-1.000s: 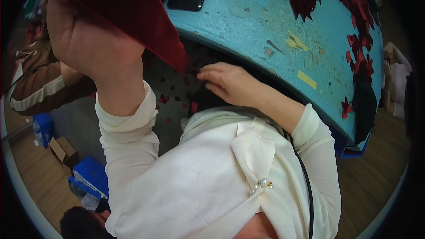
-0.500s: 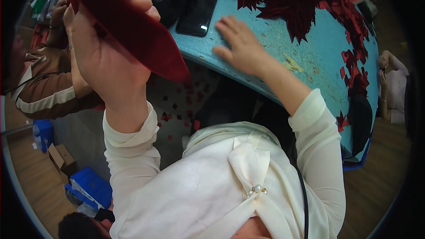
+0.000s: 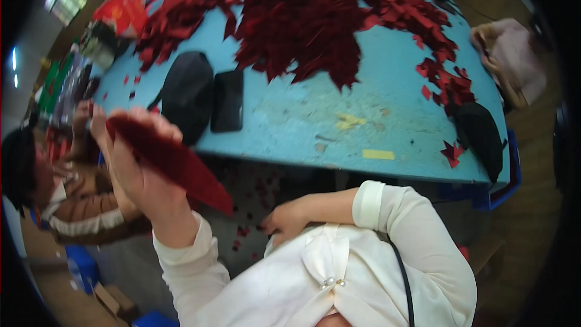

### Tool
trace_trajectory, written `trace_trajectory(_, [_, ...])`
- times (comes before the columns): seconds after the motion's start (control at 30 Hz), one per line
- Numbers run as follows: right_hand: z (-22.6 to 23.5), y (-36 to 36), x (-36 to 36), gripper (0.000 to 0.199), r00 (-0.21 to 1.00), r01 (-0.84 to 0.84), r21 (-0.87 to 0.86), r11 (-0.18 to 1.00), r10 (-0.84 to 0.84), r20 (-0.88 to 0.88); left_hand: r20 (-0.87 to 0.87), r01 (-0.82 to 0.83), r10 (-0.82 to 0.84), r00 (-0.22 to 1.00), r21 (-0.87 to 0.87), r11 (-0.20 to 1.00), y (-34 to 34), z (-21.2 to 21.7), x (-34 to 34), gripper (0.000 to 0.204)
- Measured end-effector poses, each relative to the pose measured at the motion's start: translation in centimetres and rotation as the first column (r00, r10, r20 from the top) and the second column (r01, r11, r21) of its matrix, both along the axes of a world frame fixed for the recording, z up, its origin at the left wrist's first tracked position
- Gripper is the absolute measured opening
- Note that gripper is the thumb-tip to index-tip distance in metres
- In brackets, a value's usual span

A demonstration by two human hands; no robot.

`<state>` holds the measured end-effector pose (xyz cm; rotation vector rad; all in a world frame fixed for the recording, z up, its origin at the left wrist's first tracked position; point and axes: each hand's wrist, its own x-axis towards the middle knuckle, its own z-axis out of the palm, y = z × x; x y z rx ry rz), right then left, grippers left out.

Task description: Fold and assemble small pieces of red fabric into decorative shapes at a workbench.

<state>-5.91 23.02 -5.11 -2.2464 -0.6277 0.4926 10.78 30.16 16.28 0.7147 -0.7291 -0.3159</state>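
My left hand (image 3: pixel 145 172), raised at the near left of the table, is closed around a dark red, pointed piece with a velvety look (image 3: pixel 175 166). One tip of it sticks out below the palm, toward the right. Close to my waist, below the table's front edge, my right hand (image 3: pixel 287 219) hangs with its fingers pointing down and left. Blur and the angle hide whether those fingers hold anything. Past my left hand a black phone (image 3: pixel 227 102) lies beside a black cap-like cloth item (image 3: pixel 189 94).
A large heap of dark red pieces (image 3: pixel 296 24) covers the back of the blue table (image 3: pixel 290 124). Another black cloth item (image 3: pixel 481 139) lies at the right corner. One co-worker (image 3: pixel 97 200) is close on my left, another (image 3: pixel 514 57) beyond the right edge. Red scraps litter the floor.
My right hand has left the tabletop and come down to my waist. The view has tilted up, showing more of the table. My left hand keeps its hold on the red piece.
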Motion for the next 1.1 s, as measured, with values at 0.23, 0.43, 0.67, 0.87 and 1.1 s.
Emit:
trace_trajectory(0.23, [10.1,-4.1,-0.7,0.023,0.769,0.507,0.456,0.732,-0.623,0.145,0.151,0.139,-0.157,0.976,0.122,0.983,-1.3,2.7,-1.3,0.027])
trace_trajectory(0.43, [16.1,-9.7,-3.0,0.048,0.392,0.309,0.791,0.529,-0.828,0.401,0.411,0.051,-0.137,0.901,0.215,0.975,-4.8,3.9,-6.4,0.026])
trace_trajectory(0.67, [17.6,-10.5,-6.7,0.05,0.857,0.277,0.959,0.064,-0.467,-0.217,0.394,0.198,-0.369,0.842,0.411,0.89,-6.0,3.8,-9.1,0.022])
trace_trajectory(0.87, [15.3,-13.1,-11.5,0.028,0.687,0.654,0.753,0.077,-0.477,-0.548,0.245,0.085,-0.244,0.938,0.52,0.85,-8.6,2.9,-8.5,0.017])
trace_trajectory(1.1, [16.1,-16.6,-17.0,0.021,0.435,0.878,0.451,0.159,-0.658,-0.615,0.218,-0.082,-0.068,0.974,0.609,0.789,-10.9,-1.8,-4.3,0.012])
